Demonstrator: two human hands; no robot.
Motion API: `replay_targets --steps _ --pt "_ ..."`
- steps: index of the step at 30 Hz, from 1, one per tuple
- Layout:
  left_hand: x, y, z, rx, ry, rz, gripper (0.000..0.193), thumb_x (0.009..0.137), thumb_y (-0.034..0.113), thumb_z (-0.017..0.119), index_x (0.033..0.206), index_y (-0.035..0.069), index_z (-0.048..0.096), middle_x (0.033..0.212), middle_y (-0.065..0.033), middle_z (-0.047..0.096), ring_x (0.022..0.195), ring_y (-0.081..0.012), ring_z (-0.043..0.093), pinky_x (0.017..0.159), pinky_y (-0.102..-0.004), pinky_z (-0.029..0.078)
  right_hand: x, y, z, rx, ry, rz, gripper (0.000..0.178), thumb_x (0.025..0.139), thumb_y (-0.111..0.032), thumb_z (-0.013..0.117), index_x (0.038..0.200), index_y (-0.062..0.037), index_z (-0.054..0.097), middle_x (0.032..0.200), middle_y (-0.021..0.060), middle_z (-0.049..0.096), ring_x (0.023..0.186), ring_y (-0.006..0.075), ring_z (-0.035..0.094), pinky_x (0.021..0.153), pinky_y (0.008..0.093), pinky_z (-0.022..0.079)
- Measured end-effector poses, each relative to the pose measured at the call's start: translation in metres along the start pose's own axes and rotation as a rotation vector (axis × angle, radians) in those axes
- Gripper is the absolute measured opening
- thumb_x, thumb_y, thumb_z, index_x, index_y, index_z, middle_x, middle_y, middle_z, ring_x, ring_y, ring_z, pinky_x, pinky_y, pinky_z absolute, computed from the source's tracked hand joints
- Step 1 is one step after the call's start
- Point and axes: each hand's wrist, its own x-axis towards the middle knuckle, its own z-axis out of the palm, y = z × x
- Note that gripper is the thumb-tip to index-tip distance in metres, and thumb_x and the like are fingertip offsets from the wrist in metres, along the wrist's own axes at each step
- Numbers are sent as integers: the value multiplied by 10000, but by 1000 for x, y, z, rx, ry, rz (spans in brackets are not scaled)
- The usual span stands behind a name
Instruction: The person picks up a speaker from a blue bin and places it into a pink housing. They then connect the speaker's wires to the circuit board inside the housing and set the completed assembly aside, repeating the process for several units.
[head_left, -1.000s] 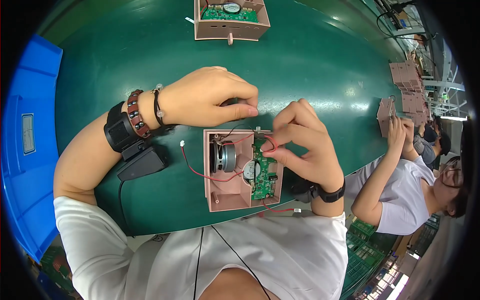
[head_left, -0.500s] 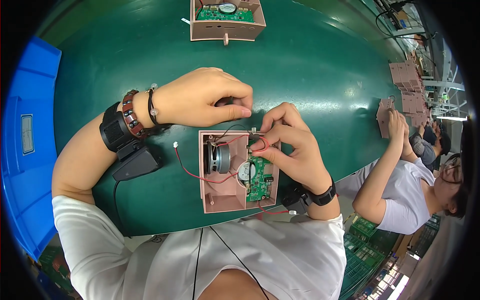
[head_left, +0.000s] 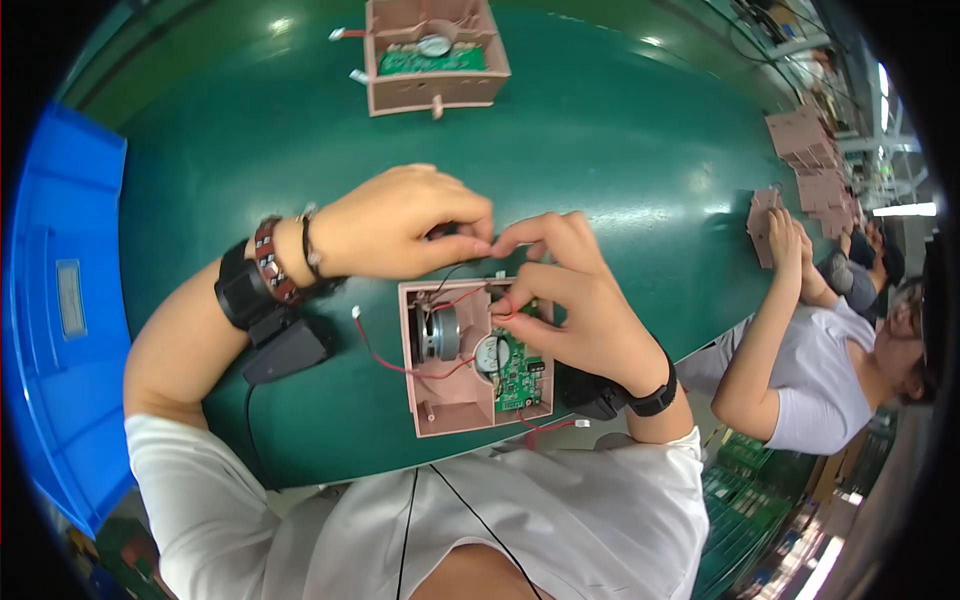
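Note:
A pink plastic housing (head_left: pixel 462 418) lies open before me, with a round speaker (head_left: pixel 436 333) in its left part. In its right part are a green circuit board (head_left: pixel 520 372) and a round silvery-white disc (head_left: pixel 488 357). My right hand (head_left: pixel 575 295) pinches a red wire (head_left: pixel 507 316) over the board with thumb and a finger, its index finger stretched toward my left fingertips. My left hand (head_left: pixel 410 225) is closed above the housing's far edge, fingertips meeting the right index finger; whatever it pinches is too small to tell. A thin black wire runs just below it.
A second pink housing (head_left: pixel 405 95) with a board stands at the far side. A blue bin (head_left: pixel 75 300) is at the left. On the right, a co-worker (head_left: pixel 790 385) holds a pink part near stacked pink housings (head_left: pixel 805 145). Loose white connectors (head_left: pixel 582 424) hang off my housing.
My left hand and right index finger have come together at the fingertips. The whole view has shifted slightly, with the far housing lower in it. The right hand keeps its pinch on the red wire.

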Motion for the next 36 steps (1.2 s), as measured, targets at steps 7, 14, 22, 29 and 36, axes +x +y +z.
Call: replay_targets --steps 7,14,22,29,36 --pt "3 7 -2 36 29 7 125 871 185 591 865 60 601 754 -85 595 678 -271 570 623 -362 434 5 -6 -3 -107 -94 53 138 657 -77 728 727 -118 617 1008 53 527 960 245 472 781 347 378" --pt "5 23 -15 -327 244 -303 88 856 122 590 851 36 607 746 -103 604 667 -262 562 632 -347 447 9 -10 2 -290 -42 1 126 660 -140 749 692 -141 627 935 37 508 970 230 475 761 353 362" --pt "-6 89 -35 336 -50 -53 71 810 137 632 833 73 611 732 -75 618 686 -265 573 629 -370 445 8 -10 10 -260 -81 16 118 648 -146 753 696 -149 645 943 33 512 983 232 471 760 344 362" --pt "-14 88 -27 520 29 67 80 789 149 634 799 88 584 725 -59 600 734 -273 602 633 -387 453 -5 -5 5 -204 -12 39 127 647 -67 749 735 -112 670 1077 63 530 1011 283 461 883 385 379" --pt "-20 88 -22 580 52 47 96 788 142 653 807 92 574 747 -48 589 736 -242 590 641 -368 446 0 -20 0 -178 -29 67 168 684 -13 713 809 -66 615 1070 88 504 1011 285 457 876 391 392"
